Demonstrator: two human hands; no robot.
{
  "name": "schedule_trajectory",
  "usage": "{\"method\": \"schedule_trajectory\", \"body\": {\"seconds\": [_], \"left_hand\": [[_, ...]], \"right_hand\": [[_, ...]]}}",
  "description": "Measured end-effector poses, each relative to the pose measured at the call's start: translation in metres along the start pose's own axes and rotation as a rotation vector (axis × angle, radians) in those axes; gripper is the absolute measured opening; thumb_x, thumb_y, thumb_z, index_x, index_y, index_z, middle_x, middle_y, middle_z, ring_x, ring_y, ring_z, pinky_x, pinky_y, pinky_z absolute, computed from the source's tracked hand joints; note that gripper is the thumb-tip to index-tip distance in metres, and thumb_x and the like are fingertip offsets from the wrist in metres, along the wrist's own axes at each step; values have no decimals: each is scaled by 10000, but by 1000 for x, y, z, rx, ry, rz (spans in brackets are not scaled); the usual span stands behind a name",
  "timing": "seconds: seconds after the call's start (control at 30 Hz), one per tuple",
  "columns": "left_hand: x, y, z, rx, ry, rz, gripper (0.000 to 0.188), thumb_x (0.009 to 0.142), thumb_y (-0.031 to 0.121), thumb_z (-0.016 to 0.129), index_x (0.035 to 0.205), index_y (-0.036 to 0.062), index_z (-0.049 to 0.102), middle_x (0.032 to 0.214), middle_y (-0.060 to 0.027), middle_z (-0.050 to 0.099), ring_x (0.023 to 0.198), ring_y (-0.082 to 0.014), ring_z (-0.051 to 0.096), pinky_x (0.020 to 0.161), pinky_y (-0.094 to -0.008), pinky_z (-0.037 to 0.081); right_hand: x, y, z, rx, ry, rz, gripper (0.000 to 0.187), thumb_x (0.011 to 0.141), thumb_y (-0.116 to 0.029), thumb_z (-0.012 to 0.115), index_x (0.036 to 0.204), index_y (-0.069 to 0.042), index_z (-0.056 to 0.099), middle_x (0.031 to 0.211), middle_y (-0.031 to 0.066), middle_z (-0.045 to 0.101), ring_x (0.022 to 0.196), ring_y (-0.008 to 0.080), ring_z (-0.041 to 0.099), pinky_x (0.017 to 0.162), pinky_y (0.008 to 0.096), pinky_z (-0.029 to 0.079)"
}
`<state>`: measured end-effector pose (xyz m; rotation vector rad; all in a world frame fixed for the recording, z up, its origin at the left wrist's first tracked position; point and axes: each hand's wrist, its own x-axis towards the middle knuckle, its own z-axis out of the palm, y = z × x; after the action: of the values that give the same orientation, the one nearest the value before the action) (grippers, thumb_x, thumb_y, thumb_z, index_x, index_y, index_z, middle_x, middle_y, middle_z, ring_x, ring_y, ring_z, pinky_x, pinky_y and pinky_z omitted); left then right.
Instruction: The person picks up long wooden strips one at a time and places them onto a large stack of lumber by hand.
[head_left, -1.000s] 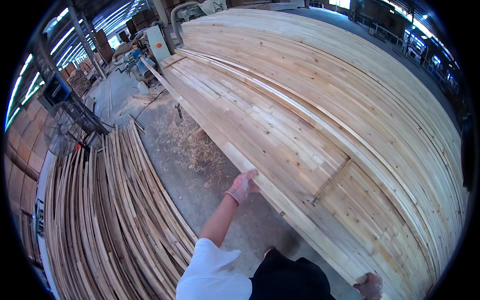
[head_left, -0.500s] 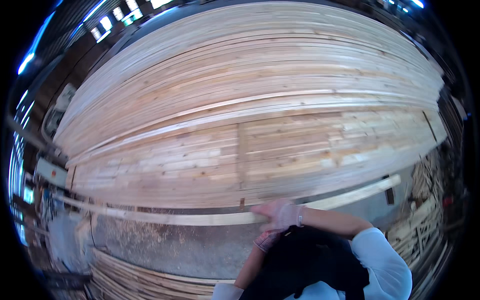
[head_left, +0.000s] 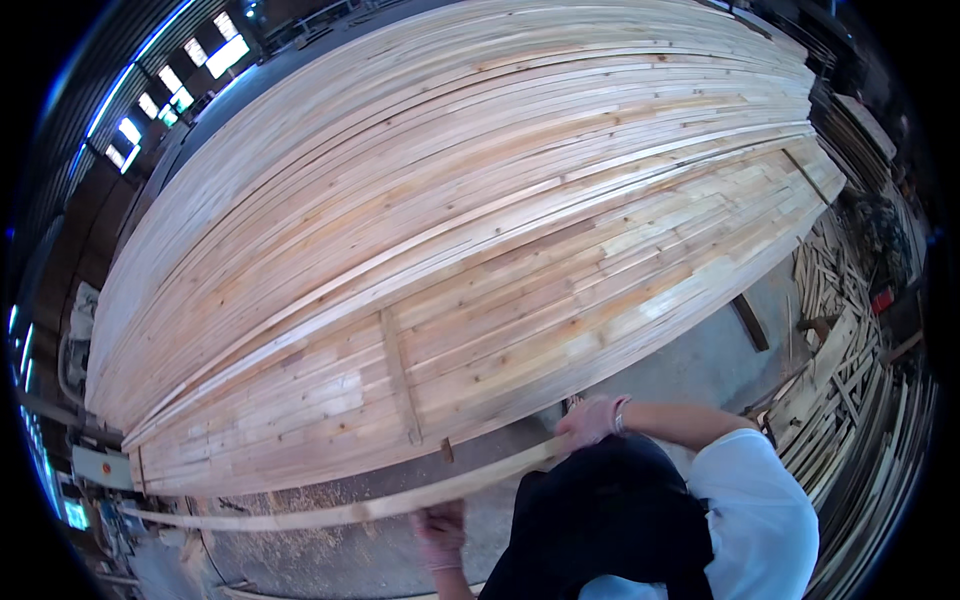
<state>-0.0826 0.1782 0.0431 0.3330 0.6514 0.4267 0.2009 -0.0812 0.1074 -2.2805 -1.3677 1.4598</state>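
A long, narrow wooden strip (head_left: 350,512) runs from the far left toward my body, its near part rising to my right hand. My right hand (head_left: 592,420), in a pale pinkish work glove, is closed around the strip close to my dark-clad front. My left hand (head_left: 442,532), gloved as well, is at the strip's near edge, farther left. Its fingers are blurred and partly hidden, so their grip cannot be made out. Beyond both hands lies a big stack of pale wooden boards (head_left: 520,290), with small knots and lengthwise joints.
A crosswise batten (head_left: 400,375) lies across the lower board layer. Loose offcuts (head_left: 845,370) are heaped at the right. Sawdust (head_left: 290,550) covers part of the grey floor below the strip. A dark wooden bearer (head_left: 749,322) sticks out from beneath the stack.
My left hand has moved left and down, away from my right hand. The strip now slants up toward my right hand, and its right-hand length no longer shows. The view has turned.
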Motion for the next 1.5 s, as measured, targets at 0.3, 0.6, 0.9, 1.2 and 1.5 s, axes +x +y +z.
{"method": "schedule_trajectory", "body": {"seconds": [0.3, 0.6, 0.9, 1.2, 1.5], "left_hand": [[38, -78, 5, 252, 120, -282, 424, 906, 372, 623, 1153, 28, 605, 1051, -128, 686, 948, -289, 661, 933, -498, 509], [28, 4, -27, -86, 494, 267, 432, 938, 517, 473, 878, 109, 600, 748, -52, 573, 533, -171, 424, 678, -388, 516], [3, -56, 10, -255, -69, -136, 282, 875, 406, 583, 802, 143, 514, 714, -4, 429, 646, -180, 451, 792, -372, 480], [68, -74, 82, 38, -157, -308, 432, 931, 340, 574, 1252, 58, 508, 1161, -114, 610, 1089, -300, 585, 1022, -476, 426], [57, -88, 91, -215, 72, -294, 343, 942, 209, 603, 1231, 36, 540, 1227, -151, 590, 1112, -324, 586, 958, -491, 497]], "right_hand": [[39, 47, -77, 753, 588, -336, 423, 959, -385, 567, 1243, -71, 565, 1111, 59, 652, 1086, 187, 590, 956, 342, 463], [43, 286, -216, 2331, 1068, -220, 374, 848, -511, 680, 925, -168, 551, 731, 57, 633, 637, 204, 634, 564, 361, 552], [44, 285, -210, 2053, 1214, 40, 300, 863, -433, 686, 742, -201, 539, 595, -11, 527, 477, 152, 515, 409, 287, 442], [-27, 181, -54, 1912, 1023, 21, 247, 909, -354, 630, 743, -196, 536, 665, -59, 556, 566, 86, 527, 470, 227, 437], [-132, 71, 106, 1959, 332, 30, 220, 827, -355, 665, 847, -138, 633, 807, 65, 641, 793, 211, 646, 636, 351, 532]]}}
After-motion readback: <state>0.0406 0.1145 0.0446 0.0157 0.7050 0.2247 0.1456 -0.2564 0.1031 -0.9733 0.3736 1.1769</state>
